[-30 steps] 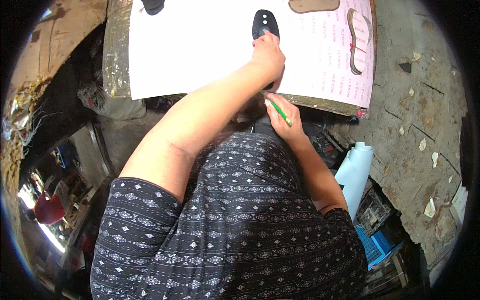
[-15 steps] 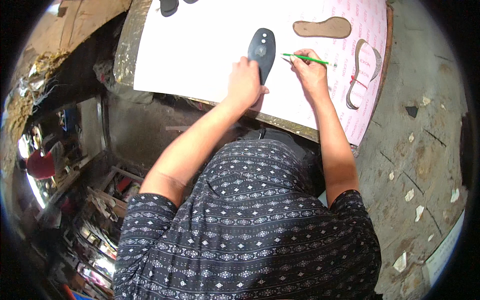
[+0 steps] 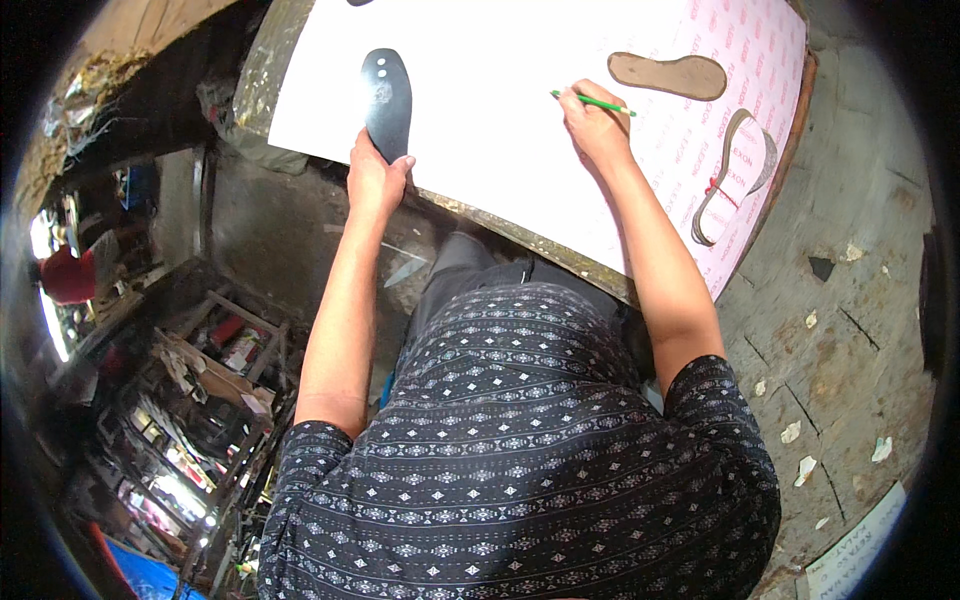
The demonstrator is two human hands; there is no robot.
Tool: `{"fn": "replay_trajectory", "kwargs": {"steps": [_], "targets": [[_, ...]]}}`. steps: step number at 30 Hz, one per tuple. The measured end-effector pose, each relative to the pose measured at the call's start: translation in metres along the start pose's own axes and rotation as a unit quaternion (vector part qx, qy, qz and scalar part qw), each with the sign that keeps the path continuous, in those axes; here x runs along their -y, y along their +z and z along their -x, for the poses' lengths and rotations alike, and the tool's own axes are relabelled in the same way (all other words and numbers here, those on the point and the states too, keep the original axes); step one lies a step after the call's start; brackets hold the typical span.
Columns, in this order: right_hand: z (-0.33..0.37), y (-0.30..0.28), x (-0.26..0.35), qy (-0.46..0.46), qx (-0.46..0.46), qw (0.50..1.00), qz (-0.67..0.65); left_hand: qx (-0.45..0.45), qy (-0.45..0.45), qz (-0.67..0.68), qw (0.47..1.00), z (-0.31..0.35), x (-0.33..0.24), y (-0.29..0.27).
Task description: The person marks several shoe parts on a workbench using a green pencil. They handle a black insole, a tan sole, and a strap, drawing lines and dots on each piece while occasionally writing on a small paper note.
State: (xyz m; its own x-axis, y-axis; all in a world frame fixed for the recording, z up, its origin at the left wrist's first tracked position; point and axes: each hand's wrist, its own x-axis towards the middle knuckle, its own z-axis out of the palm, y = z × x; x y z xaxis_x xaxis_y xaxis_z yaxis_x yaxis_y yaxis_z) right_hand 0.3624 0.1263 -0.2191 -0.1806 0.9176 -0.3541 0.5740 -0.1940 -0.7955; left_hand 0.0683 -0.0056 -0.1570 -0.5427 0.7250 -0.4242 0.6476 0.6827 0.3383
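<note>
My left hand (image 3: pixel 378 182) grips the lower end of a black sole-shaped template (image 3: pixel 388 98), with two white dots near its top. The template is over the left part of a large white sheet (image 3: pixel 480 110). To the right, my right hand (image 3: pixel 600 130) pinches a green pencil (image 3: pixel 605 104), its tip pointing left, close to the sheet. I cannot tell whether the tip touches the sheet. Beyond this hand rests a brown sole-shaped piece (image 3: pixel 668 77) with a dark rim. Nearer the right edge lie pink-printed sole-shaped pieces (image 3: pixel 738 165) with a red tie around their middle.
The sheet covers a worn table (image 3: pixel 500 226) whose near edge is in front of my body. Part of a dark object (image 3: pixel 359 2) shows at the top rim. Scraps litter the grey floor (image 3: pixel 830 330) on the right. Cluttered shelving (image 3: pixel 225 370) stands at the lower left.
My left hand has moved left with the black template, away from my right hand. The right hand still holds the pencil and has shifted slightly left. The view has turned a little.
</note>
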Motion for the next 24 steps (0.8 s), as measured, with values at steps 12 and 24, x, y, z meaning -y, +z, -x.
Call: {"fn": "replay_trajectory", "kwargs": {"steps": [12,24], "targets": [[0.0,0.016,0.027,0.067,-0.069,0.978,-0.186,-0.093,0.026,-0.007,0.995,-0.029,-0.015,0.013],[0.001,-0.007,0.003,0.067,-0.013,0.979,-0.194,-0.248,0.159,-0.123,0.948,-0.034,0.005,0.046]]}}
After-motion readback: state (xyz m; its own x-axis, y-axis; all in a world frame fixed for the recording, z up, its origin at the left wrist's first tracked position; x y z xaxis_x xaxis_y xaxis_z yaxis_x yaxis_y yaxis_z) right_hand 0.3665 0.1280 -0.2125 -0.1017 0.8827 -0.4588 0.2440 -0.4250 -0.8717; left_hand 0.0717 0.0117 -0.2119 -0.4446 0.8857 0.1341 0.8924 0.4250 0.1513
